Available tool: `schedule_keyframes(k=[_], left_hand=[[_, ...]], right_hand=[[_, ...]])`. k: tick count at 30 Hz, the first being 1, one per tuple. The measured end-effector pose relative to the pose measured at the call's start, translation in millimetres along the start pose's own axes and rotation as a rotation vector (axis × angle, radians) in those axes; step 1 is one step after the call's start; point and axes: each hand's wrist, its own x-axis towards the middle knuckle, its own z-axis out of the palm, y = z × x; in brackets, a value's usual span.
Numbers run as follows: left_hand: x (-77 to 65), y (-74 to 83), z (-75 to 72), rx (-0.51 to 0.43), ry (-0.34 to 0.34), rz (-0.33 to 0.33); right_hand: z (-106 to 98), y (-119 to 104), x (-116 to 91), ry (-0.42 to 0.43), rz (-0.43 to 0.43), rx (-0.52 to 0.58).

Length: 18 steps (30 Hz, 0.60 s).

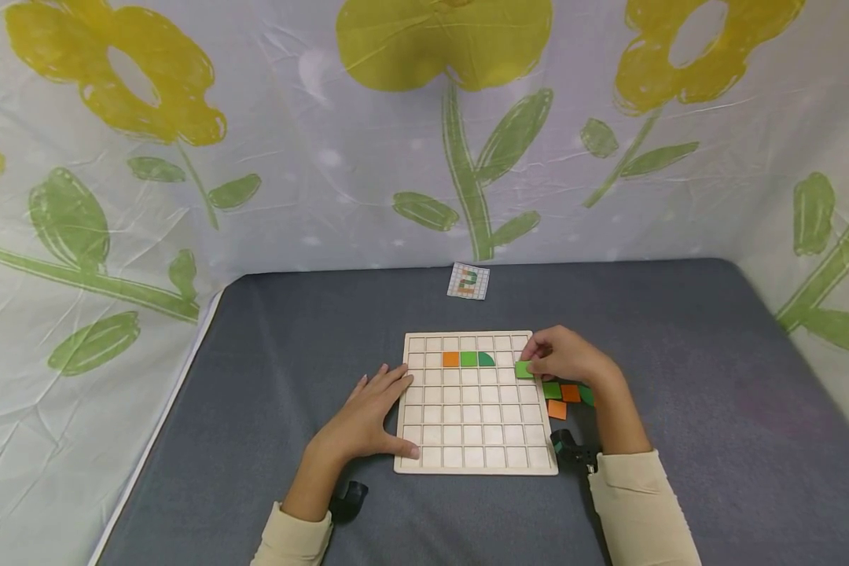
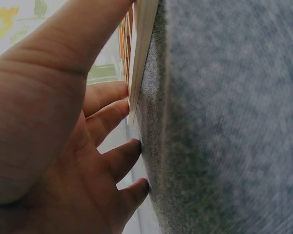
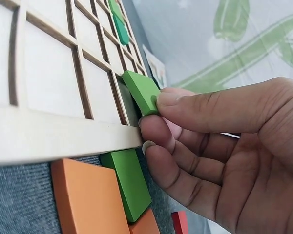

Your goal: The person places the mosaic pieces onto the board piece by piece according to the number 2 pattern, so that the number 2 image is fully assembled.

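Observation:
A pale wooden grid board (image 1: 477, 471) lies on the dark grey table. One row near its far edge holds an orange square tile (image 1: 451, 359), a green square tile (image 1: 469, 359) and a dark green quarter-round tile (image 1: 486, 359), side by side. My right hand (image 1: 569, 358) pinches another green square tile (image 3: 141, 91) between thumb and fingertips; the tile is tilted over the board's right edge. With fingers spread and fairly straight, my left hand (image 1: 364, 417) rests along the board's left edge, its thumb touching the near left corner.
Right of the board lie loose tiles: a green one (image 1: 552, 391), two orange ones (image 1: 570, 393) and a dark green one (image 1: 586, 395), partly behind the right wrist. A small card (image 1: 468, 281) with a gridded coloured figure lies at the table's far edge. Each wrist wears a black device (image 1: 349, 500).

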Motion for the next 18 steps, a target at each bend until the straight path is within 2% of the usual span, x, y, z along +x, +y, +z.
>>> schedule_keyframes(k=[11,18], left_hand=[[-0.9,0.1,-0.8,-0.008,-0.006,-0.002],[-1.0,1.5,-1.8,-0.014,-0.006,-0.003]], right_hand=[[5,-6,2,-0.019,-0.003,0.011],[11,-9,6,-0.029,-0.028,-0.043]])
